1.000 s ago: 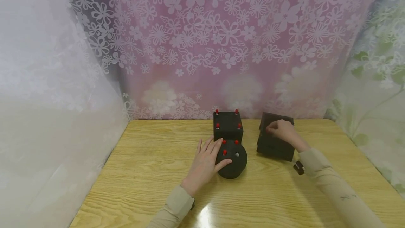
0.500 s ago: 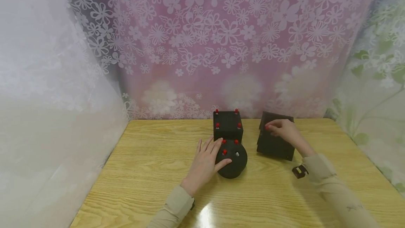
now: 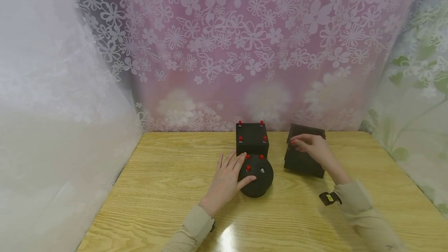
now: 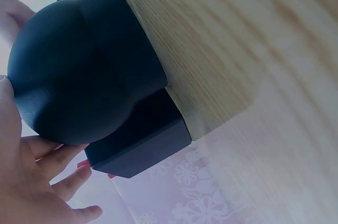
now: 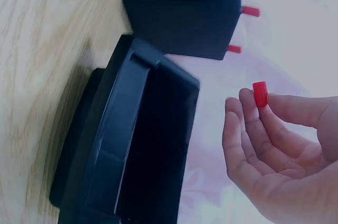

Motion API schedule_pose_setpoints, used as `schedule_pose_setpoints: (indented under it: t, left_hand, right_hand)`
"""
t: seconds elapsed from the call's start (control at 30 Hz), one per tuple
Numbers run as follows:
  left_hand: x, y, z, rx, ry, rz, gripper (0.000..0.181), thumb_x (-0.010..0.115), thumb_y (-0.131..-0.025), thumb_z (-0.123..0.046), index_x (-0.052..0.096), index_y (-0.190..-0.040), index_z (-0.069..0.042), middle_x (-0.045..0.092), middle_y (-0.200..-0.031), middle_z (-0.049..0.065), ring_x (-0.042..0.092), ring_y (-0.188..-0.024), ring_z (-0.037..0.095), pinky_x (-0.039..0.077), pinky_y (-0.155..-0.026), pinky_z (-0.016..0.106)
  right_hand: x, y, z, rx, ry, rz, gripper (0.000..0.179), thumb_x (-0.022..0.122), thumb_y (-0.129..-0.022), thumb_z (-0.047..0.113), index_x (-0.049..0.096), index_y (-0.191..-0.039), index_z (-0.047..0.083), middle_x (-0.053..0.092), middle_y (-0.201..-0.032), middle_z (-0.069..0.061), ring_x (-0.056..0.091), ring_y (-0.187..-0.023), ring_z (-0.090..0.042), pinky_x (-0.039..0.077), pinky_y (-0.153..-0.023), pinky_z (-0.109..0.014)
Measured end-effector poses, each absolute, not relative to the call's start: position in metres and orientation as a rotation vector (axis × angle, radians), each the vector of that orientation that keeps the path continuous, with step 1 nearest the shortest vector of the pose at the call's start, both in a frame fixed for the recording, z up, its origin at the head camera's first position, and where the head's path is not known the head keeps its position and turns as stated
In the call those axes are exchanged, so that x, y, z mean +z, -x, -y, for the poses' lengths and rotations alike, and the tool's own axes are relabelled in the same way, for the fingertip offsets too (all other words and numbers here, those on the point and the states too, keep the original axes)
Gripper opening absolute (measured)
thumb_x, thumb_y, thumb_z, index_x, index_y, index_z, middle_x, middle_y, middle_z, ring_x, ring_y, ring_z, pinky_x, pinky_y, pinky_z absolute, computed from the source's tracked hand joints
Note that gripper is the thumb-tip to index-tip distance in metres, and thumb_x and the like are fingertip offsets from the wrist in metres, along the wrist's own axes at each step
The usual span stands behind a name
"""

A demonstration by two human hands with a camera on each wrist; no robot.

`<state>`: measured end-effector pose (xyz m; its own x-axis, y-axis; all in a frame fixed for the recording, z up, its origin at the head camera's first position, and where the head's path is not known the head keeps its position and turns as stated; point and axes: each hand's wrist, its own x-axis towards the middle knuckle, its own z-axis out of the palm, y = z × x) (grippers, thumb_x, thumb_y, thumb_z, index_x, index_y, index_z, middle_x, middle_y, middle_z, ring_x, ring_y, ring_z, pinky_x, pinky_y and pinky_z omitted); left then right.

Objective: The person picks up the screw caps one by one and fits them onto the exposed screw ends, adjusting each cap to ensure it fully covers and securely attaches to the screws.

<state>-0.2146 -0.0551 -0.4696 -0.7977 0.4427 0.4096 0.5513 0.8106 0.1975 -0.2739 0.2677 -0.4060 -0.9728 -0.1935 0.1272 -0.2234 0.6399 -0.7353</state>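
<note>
Between the thumb and fingertips of my right hand (image 3: 316, 151) is a small red cylindrical cap (image 5: 260, 94). This hand hovers above an open black box (image 3: 303, 164), seen from the side in the right wrist view. My left hand (image 3: 224, 180) rests against the left side of a round black housing (image 3: 257, 189), its fingers straight and thumb on top. On the round top, several posts carry red caps (image 3: 248, 168), while one pale post (image 3: 262, 170) at the right is bare. Behind it stands a square black block (image 3: 251, 131) with red caps at its corners.
All of this stands on a wood-grain table (image 3: 157, 197). A pink floral curtain (image 3: 224, 57) hangs directly behind the table's back edge. Pale sheets enclose both sides. A small dark device (image 3: 329, 198) is strapped at the right wrist.
My right hand has shifted slightly left and toward me, bringing the pinched red cap to the black box's left edge. The left hand and the black housing stay put.
</note>
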Motion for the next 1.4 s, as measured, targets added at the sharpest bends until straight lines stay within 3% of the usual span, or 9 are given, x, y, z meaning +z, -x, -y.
schedule_pose_setpoints:
  t: [0.37, 0.5, 0.7, 0.8, 0.97, 1.2, 1.4]
  left_hand:
    - [-0.47, 0.214, 0.055, -0.439, 0.767, 2.62, 0.079, 0.046, -0.098, -0.065, 0.039, -0.157, -0.013, 0.05, -0.153, 0.006, 0.038, -0.147, 0.03, 0.024, -0.122, 0.058]
    - [-0.47, 0.214, 0.055, -0.449, 0.77, 2.622, 0.079, 0.046, -0.098, -0.065, 0.039, -0.157, -0.013, 0.05, -0.153, 0.006, 0.038, -0.147, 0.03, 0.023, -0.122, 0.058]
    - [-0.469, 0.215, 0.055, -0.447, 0.772, 2.625, 0.079, 0.045, -0.098, -0.066, 0.039, -0.157, -0.013, 0.049, -0.154, 0.006, 0.037, -0.148, 0.029, 0.021, -0.123, 0.058]
    - [-0.468, 0.215, 0.055, -0.431, 0.764, 2.629, 0.079, 0.044, -0.098, -0.067, 0.039, -0.157, -0.014, 0.049, -0.154, 0.005, 0.037, -0.148, 0.028, 0.022, -0.123, 0.057]
    - [-0.469, 0.215, 0.055, -0.413, 0.765, 2.621, 0.079, 0.043, -0.098, -0.067, 0.04, -0.156, -0.013, 0.05, -0.153, 0.005, 0.038, -0.147, 0.028, 0.024, -0.122, 0.058]
    - [-0.471, 0.215, 0.053, -0.429, 0.771, 2.626, 0.08, 0.043, -0.098, -0.067, 0.04, -0.156, -0.013, 0.05, -0.153, 0.007, 0.037, -0.147, 0.03, 0.02, -0.123, 0.058]
    - [-0.47, 0.215, 0.054, -0.43, 0.765, 2.642, 0.079, 0.047, -0.098, -0.065, 0.039, -0.157, -0.012, 0.049, -0.154, 0.006, 0.035, -0.149, 0.029, 0.018, -0.124, 0.057]
  right_hand:
    - [-0.397, 0.252, -0.249, 1.421, -0.368, 2.755, 0.041, 0.054, -0.107, 0.029, 0.064, -0.132, -0.002, 0.068, -0.122, -0.024, 0.069, -0.105, -0.041, 0.054, -0.097, -0.052]
    - [-0.396, 0.246, -0.238, 1.43, -0.385, 2.746, 0.04, 0.057, -0.106, 0.029, 0.066, -0.13, -0.002, 0.071, -0.119, -0.02, 0.072, -0.101, -0.036, 0.053, -0.098, -0.055]
    - [-0.402, 0.243, -0.225, 1.436, -0.452, 2.723, 0.035, 0.06, -0.105, 0.024, 0.068, -0.126, -0.002, 0.073, -0.113, -0.018, 0.073, -0.093, -0.022, 0.06, -0.089, -0.043]
    - [-0.407, 0.242, -0.218, 1.478, -0.461, 2.731, 0.036, 0.06, -0.104, 0.027, 0.069, -0.126, 0.0, 0.073, -0.113, -0.018, 0.073, -0.092, -0.019, 0.059, -0.09, -0.045]
    - [-0.412, 0.238, -0.209, 1.525, -0.479, 2.739, 0.034, 0.061, -0.104, 0.029, 0.071, -0.125, 0.004, 0.072, -0.113, -0.015, 0.072, -0.093, -0.022, 0.056, -0.093, -0.053]
    - [-0.413, 0.233, -0.204, 1.568, -0.554, 2.73, 0.031, 0.062, -0.103, 0.03, 0.072, -0.124, 0.009, 0.07, -0.118, -0.014, 0.072, -0.097, -0.025, 0.058, -0.083, -0.045]
    - [-0.415, 0.233, -0.201, 1.641, -0.687, 2.708, 0.029, 0.065, -0.101, 0.027, 0.071, -0.125, 0.01, 0.068, -0.124, -0.013, 0.071, -0.105, -0.027, 0.058, -0.092, -0.046]
